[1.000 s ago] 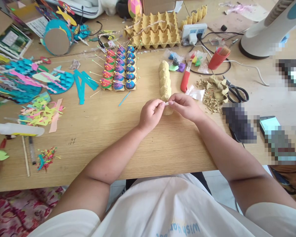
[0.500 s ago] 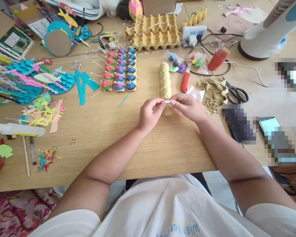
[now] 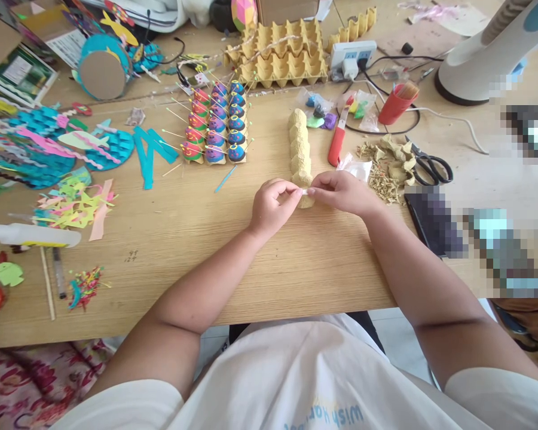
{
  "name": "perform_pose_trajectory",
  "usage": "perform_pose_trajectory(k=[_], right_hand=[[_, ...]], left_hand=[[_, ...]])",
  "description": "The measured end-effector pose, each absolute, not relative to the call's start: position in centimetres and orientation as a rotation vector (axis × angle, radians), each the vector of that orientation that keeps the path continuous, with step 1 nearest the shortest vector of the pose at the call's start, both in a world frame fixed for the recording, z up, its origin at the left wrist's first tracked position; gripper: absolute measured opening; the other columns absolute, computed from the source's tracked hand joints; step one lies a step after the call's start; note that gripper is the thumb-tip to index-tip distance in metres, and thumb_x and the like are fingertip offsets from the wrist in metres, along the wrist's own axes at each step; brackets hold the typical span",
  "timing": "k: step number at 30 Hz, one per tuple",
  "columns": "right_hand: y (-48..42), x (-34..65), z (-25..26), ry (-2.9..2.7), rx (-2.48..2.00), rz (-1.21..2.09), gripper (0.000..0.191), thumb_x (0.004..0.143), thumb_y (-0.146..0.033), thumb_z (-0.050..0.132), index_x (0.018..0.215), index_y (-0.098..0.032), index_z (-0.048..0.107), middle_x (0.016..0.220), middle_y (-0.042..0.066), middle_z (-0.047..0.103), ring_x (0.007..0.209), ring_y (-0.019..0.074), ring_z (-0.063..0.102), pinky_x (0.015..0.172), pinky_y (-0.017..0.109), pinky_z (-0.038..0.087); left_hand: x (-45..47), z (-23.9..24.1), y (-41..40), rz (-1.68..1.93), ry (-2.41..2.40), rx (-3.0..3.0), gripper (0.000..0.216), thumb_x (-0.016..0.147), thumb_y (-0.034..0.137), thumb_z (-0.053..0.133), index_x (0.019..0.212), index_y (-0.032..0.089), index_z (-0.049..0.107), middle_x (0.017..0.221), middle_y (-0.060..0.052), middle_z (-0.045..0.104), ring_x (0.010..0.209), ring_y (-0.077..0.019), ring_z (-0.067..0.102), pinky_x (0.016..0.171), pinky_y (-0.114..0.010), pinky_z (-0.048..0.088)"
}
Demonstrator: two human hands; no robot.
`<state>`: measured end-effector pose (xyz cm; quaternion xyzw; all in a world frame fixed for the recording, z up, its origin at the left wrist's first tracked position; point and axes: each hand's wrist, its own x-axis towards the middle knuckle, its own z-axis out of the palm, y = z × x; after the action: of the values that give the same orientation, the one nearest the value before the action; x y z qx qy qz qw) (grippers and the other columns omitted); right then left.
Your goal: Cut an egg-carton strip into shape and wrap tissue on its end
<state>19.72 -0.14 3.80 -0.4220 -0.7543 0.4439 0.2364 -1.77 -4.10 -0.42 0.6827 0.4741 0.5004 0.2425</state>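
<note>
My left hand point(image 3: 271, 206) and my right hand point(image 3: 341, 192) meet at the middle of the wooden table point(image 3: 197, 239). Both pinch one small white piece point(image 3: 303, 191) between thumb and fingertips. Just behind the fingers lies a strip of plain egg-carton cups point(image 3: 299, 146), running away from me; its near end is partly hidden by my hands. Painted egg-carton cups with pins point(image 3: 217, 125) stand in rows further left.
A red-handled knife point(image 3: 338, 140), clay bags point(image 3: 323, 113), carton scraps point(image 3: 385, 167) and scissors point(image 3: 428, 164) lie right of the strip. An egg tray point(image 3: 280, 57), power strip point(image 3: 352, 57) and fan base point(image 3: 484, 60) stand behind. Coloured paper cut-outs point(image 3: 67, 149) and a glue bottle point(image 3: 31, 235) fill the left.
My hands have stayed in place, with the fingertips working the small white piece; the pinch sits slightly lower than before. The camera shifted a little.
</note>
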Motion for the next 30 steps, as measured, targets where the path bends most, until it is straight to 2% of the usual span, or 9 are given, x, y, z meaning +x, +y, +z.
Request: perform_pose_trajectory(k=[4, 11, 16, 20, 22, 26, 30], right_hand=[[-0.2, 19.9, 4.0, -2.169, -1.215, 1.107, 0.040, 0.096, -0.049, 0.073, 0.073, -0.020, 0.059, 0.067, -0.004, 0.047, 0.067, 0.0118, 0.040, 0.065, 0.032, 0.030], [0.0, 20.0, 3.8, -2.258, -1.317, 1.045, 0.035, 0.096, -0.044, 0.070, 0.073, -0.020, 0.059, 0.064, -0.004, 0.049, 0.065, 0.0115, 0.041, 0.065, 0.032, 0.029], [0.2, 20.1, 3.6, -2.125, -1.302, 1.172, 0.027, 0.093, -0.041, 0.078, 0.087, -0.022, 0.061, 0.068, -0.005, 0.057, 0.063, 0.0110, 0.046, 0.061, 0.029, 0.032], [0.1, 19.9, 3.4, -1.980, -1.358, 1.312, 0.035, 0.090, -0.046, 0.087, 0.101, -0.024, 0.062, 0.064, -0.006, 0.062, 0.054, 0.0095, 0.043, 0.055, 0.027, 0.030], [-0.1, 19.7, 3.4, -1.884, -1.382, 1.382, 0.041, 0.086, -0.049, 0.092, 0.102, -0.025, 0.063, 0.064, -0.006, 0.064, 0.052, 0.0092, 0.044, 0.052, 0.026, 0.031], [-0.3, 19.2, 3.5, -1.646, -1.444, 1.429, 0.047, 0.077, -0.049, 0.100, 0.097, -0.023, 0.066, 0.065, -0.002, 0.069, 0.053, 0.0111, 0.057, 0.047, 0.024, 0.035], [-0.5, 18.3, 3.4, -1.372, -1.414, 1.501, 0.045, 0.075, -0.044, 0.103, 0.089, -0.021, 0.067, 0.061, -0.003, 0.066, 0.048, 0.0081, 0.056, 0.042, 0.020, 0.030]], left_hand=[[-1.7, -0.8, -4.0, 1.349, 1.329, 1.896, 0.014, 0.091, 0.022, 0.075, 0.077, 0.023, 0.070, 0.082, -0.002, 0.075, 0.082, -0.0184, 0.067, 0.083, -0.035, 0.052], [-1.7, -0.9, -3.9, 1.264, 1.378, 1.905, 0.019, 0.089, 0.021, 0.077, 0.077, 0.023, 0.063, 0.083, -0.001, 0.072, 0.084, -0.0182, 0.065, 0.085, -0.034, 0.050], [-1.7, -0.6, -4.2, 1.198, 1.495, 1.814, 0.021, 0.088, 0.027, 0.081, 0.094, 0.025, 0.061, 0.087, 0.001, 0.070, 0.082, -0.0166, 0.063, 0.079, -0.032, 0.049], [-1.6, 0.0, -4.6, 1.089, 1.597, 1.770, 0.032, 0.093, 0.033, 0.078, 0.120, 0.026, 0.062, 0.083, 0.003, 0.073, 0.073, -0.0161, 0.064, 0.070, -0.032, 0.043], [-1.5, 0.2, -4.7, 1.075, 1.625, 1.743, 0.035, 0.095, 0.034, 0.077, 0.126, 0.027, 0.061, 0.081, 0.004, 0.074, 0.071, -0.0158, 0.064, 0.068, -0.032, 0.041], [-1.5, -0.1, -4.5, 1.117, 1.626, 1.628, 0.035, 0.094, 0.033, 0.079, 0.125, 0.027, 0.062, 0.075, 0.005, 0.072, 0.067, -0.0147, 0.063, 0.067, -0.031, 0.041], [-1.3, -0.5, -3.9, 1.244, 1.461, 1.428, 0.035, 0.093, 0.033, 0.082, 0.121, 0.027, 0.061, 0.074, 0.006, 0.069, 0.062, -0.0118, 0.058, 0.065, -0.028, 0.042]])
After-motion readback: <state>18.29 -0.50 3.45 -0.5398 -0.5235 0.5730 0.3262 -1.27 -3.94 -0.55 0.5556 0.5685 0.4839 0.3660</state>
